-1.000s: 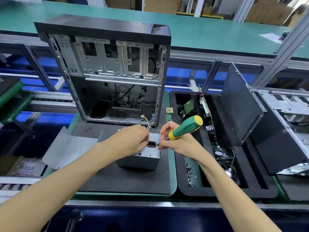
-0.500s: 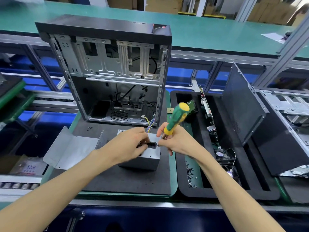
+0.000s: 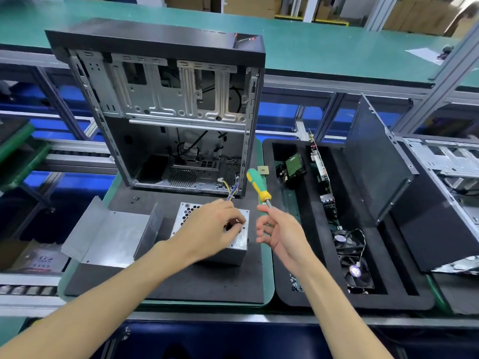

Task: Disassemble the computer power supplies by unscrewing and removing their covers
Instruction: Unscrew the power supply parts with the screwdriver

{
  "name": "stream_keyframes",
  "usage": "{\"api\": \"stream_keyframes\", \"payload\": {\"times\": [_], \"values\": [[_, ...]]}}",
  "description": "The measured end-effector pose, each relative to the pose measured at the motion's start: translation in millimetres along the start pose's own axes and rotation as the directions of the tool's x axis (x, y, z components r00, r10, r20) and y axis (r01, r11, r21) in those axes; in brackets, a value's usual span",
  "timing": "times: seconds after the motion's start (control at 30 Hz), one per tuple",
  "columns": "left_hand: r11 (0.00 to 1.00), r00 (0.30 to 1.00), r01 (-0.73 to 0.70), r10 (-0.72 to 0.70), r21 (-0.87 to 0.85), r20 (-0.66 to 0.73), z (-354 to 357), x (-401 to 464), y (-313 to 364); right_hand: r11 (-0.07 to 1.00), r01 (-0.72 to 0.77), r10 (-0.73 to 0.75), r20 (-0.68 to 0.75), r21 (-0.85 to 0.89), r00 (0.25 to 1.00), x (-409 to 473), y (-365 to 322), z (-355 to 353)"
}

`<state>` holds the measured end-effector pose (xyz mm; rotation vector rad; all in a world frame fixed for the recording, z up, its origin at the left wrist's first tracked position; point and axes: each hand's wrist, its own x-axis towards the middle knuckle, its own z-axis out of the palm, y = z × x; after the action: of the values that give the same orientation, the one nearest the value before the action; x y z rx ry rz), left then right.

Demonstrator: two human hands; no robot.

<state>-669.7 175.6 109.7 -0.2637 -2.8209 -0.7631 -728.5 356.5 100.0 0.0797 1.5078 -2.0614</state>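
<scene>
— Where is the power supply [image 3: 234,251]?
— On the black mat [image 3: 181,286] near the bench's front edge, under the left hand [image 3: 215,226], whose fingers curl on its top face.
— And the right hand [image 3: 278,230]?
— Just right of the box, loosely pinching the screwdriver [image 3: 258,186] by the shaft, handle pointing up and away.

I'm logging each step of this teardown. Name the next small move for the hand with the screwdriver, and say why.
Probably turn the screwdriver tip-down and bring it back to the power supply. The right hand holds it by the shaft, handle up, apart from the box, while the left hand rests on the box's top, fingers at its right edge. Whether any screw remains is not visible.
</scene>
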Motion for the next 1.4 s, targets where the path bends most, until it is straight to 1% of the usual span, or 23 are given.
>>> {"api": "stream_keyframes", "payload": {"times": [0.07,0.13,0.17,0.2,0.23,0.27,0.3,0.33,0.37,0.4,0.43,0.57,0.6,0.67,0.77,0.83,0.87,0.9,0.97,1.03,1.1,1.23,1.4], "values": [[0.974,0.982,0.173,-0.182,-0.148,-0.048,1,-2,4,0.977,-0.07,0.078,-0.034,0.199,0.996,2,6,2],[0.872,0.92,0.344,-0.387,-0.348,-0.058,0,-6,15,0.907,-0.122,0.144,-0.023,0.402,0.989,4,5,2],[0.762,0.871,0.425,-0.492,-0.488,-0.01,0,-7,23,0.872,-0.113,0.137,-0.015,0.477,0.99,6,3,4],[0.593,0.812,0.491,-0.576,-0.638,0.09,0,-8,32,0.836,-0.09,0.113,-0.008,0.541,0.994,6,2,7],[0.374,0.757,0.535,-0.61,-0.757,0.233,0,-8,44,0.829,-0.04,0.058,-0.015,0.558,0.998,6,2,10],[0.139,0.71,0.556,-0.592,-0.82,0.381,-1,-7,55,0.843,0.026,-0.01,-0.033,0.538,0.999,5,3,14],[-0.071,0.678,0.551,-0.543,-0.832,0.496,-1,-5,65,0.892,0.112,-0.098,-0.054,0.439,0.994,4,3,18],[-0.232,0.661,0.526,-0.494,-0.818,0.565,0,-1,72,0.94,0.202,-0.194,-0.054,0.274,0.979,1,4,23],[-0.329,0.654,0.5,-0.464,-0.801,0.598,0,4,76,0.955,0.289,-0.288,-0.027,0.059,0.957,-1,5,27],[-0.373,0.649,0.479,-0.46,-0.795,0.607,0,10,78,0.931,0.346,-0.345,0.027,-0.116,0.938,-3,6,31],[-0.381,0.645,0.458,-0.479,-0.803,0.595,0,15,78,0.905,0.362,-0.355,0.073,-0.222,0.932,-3,7,34],[-0.395,0.628,0.427,-0.517,-0.813,0.581,-3,23,62,0.887,0.353,-0.309,0.186,-0.297,0.933,-2,-1,38],[-0.353,0.634,0.465,-0.507,-0.812,0.583,-4,21,56,0.87,0.377,-0.323,0.212,-0.318,0.923,-1,-4,38],[-0.129,0.676,0.571,-0.487,-0.811,0.553,-7,14,45,0.832,0.447,-0.38,0.249,-0.328,0.891,2,-11,40],[0.423,0.775,0.605,-0.506,-0.674,0.379,-30,5,18,0.868,0.469,-0.45,0.143,-0.16,0.881,8,-16,41],[0.779,0.849,0.526,-0.507,-0.341,0.151,-52,0,-24,0.904,0.427,-0.427,0.029,-0.01,0.904,13,-20,38],[0.848,0.854,0.52,-0.514,-0.105,0.074,-62,-1,-50,0.916,0.402,-0.401,-0.012,0.022,0.916,16,-20,36],[0.827,0.831,0.55,-0.556,0.116,0.02,-69,-1,-78,0.925,0.38,-0.379,-0.037,0.02,0.925,17,-20,36],[0.67,0.732,0.616,-0.681,0.415,0.012,-74,3,-133,0.929,0.368,-0.37,-0.051,-0.041,0.928,20,-17,38],[0.594,0.626,0.625,-0.769,0.507,0.129,-65,4,-179,0.909,0.393,-0.401,-0.037,-0.14,0.915,24,-12,43],[0.585,0.569,0.63,-0.795,0.51,0.209,-52,1,-214,0.877,0.42,-0.441,-0.044,-0.232,0.897,27,-10,50],[0.595,0.561,0.632,-0.793,0.497,0.237,-30,-5,-254,0.813,0.472,-0.511,-0.029,-0.341,0.859,32,-12,51],[0.597,0.609,0.614,-0.774,0.516,0.171,-20,-5,-258,0.854,0.403,-0.436,-0.031,-0.328,0.899,29,-7,40]]}}
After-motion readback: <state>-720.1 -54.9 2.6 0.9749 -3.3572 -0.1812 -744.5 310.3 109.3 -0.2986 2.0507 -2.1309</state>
